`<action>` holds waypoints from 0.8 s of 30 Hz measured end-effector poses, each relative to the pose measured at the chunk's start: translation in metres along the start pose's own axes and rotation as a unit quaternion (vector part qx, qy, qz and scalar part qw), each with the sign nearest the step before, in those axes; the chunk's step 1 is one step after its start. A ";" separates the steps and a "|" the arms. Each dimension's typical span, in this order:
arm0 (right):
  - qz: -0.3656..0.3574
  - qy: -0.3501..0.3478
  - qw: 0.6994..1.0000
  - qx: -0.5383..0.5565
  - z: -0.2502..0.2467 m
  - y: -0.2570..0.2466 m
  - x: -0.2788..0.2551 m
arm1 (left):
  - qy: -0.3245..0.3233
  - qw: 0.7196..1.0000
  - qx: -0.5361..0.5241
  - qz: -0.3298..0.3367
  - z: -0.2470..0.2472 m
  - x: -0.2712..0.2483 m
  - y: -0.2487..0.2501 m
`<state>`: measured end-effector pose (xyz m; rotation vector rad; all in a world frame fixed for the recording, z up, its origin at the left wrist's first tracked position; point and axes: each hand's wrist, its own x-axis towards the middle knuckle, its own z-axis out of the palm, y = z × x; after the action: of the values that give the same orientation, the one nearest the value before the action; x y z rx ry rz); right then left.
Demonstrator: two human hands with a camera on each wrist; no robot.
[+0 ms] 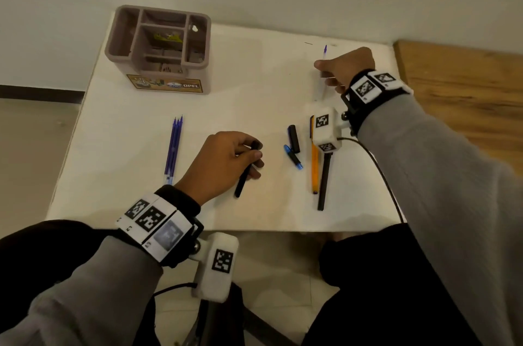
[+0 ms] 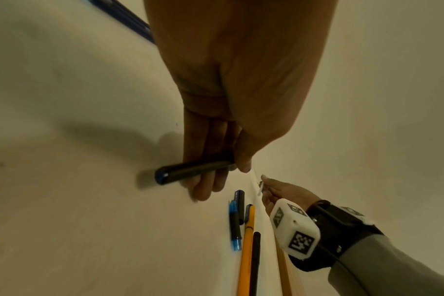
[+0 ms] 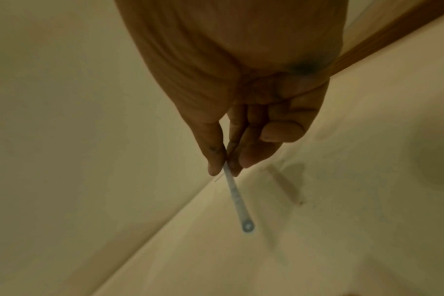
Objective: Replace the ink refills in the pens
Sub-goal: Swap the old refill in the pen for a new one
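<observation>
Left hand [image 1: 223, 161] curled round a black pen barrel [image 1: 244, 178] near the middle of the white table [image 1: 254, 85], barrel slanting toward 7 o'clock with its lower end close to the tabletop, perhaps touching it; blur in the left wrist view leaves that unclear. Right hand [image 1: 346, 70] out at 1 o'clock, thumb and fingertips pinching a thin pale refill [image 1: 325, 62], blue tip pointing to 12 o'clock, hollow back end toward the wrist. Seen from the right wrist, refill lifted clear of the table.

At 10 o'clock from the left hand, three blue refills [image 1: 173, 144] lying side by side. Between the hands, a black cap [image 1: 294, 137] and a short blue-tipped pen piece [image 1: 293, 157], touching. Just to their right, a yellow pen [image 1: 314, 167] and a black pen [image 1: 324, 184], lying alongside each other. At 11 o'clock on the table, a brown desk organiser [image 1: 158, 48].
</observation>
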<state>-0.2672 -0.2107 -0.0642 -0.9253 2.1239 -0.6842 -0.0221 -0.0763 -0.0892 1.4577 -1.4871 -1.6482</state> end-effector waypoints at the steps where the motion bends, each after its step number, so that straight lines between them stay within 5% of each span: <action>1: 0.000 0.004 1.000 -0.028 0.003 0.001 0.007 | 0.000 1.000 0.002 0.000 0.000 0.000 0.000; 10: -0.111 0.067 0.991 -0.025 0.022 0.007 -0.024 | 0.017 0.999 0.002 0.036 -0.012 -0.010 0.009; 18: -0.086 -0.210 0.974 -0.017 0.106 -0.016 -0.127 | 0.101 0.991 0.080 0.035 -0.076 -0.039 0.004; 24: -0.074 -0.237 0.965 -0.081 0.166 -0.029 -0.153 | 0.184 0.981 0.065 0.006 -0.121 -0.060 -0.013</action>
<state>-0.0518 -0.1391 -0.0847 -1.2090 1.7122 -0.3178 0.1101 -0.0692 -0.0587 1.7113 -1.4061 -1.2069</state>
